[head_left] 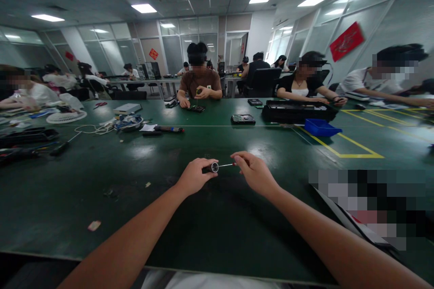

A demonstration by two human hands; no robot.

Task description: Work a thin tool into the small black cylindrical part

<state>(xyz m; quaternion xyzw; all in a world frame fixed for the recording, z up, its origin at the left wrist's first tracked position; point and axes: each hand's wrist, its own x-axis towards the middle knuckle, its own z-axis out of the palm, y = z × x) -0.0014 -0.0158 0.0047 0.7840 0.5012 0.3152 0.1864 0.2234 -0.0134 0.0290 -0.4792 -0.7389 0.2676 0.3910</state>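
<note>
We record both hands over the near middle of the green counter (220, 230). The left hand (192, 177) pinches a dark cylinder (213, 168) between thumb and fingers, its pale-ringed end facing us. The right hand (257, 172) pinches the red end of a thin rod (226, 165); the rod's other end meets the cylinder's right side, though we cannot tell whether it goes inside. Beyond the hands, slightly right, we note a hard drive (243, 119); farther right, a blue bin (322, 128).
</note>
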